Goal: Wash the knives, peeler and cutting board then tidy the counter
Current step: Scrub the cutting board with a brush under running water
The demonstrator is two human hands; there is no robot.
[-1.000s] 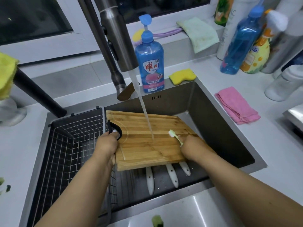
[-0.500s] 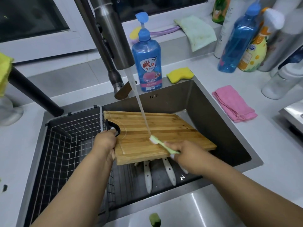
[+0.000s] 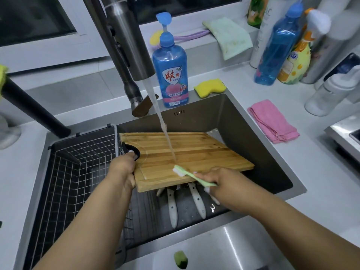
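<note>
Shifted leftward since earlier: green toothbrush (image 3: 192,175), gripped by right hand (image 3: 220,178), bristles on cutting board (image 3: 194,152). Board's edge is clasped by left hand (image 3: 122,168) under running water (image 3: 163,125).

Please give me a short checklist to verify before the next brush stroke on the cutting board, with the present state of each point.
1. Left hand grips the cutting board at its handle end: ok.
2. Right hand holds the green brush, bristles on the board: ok.
3. Water stream lands on the board: ok.
4. Knives lie under the board in the sink, handles showing; blades hidden: cannot tell.
5. Dish soap bottle stands behind the sink: ok.
</note>
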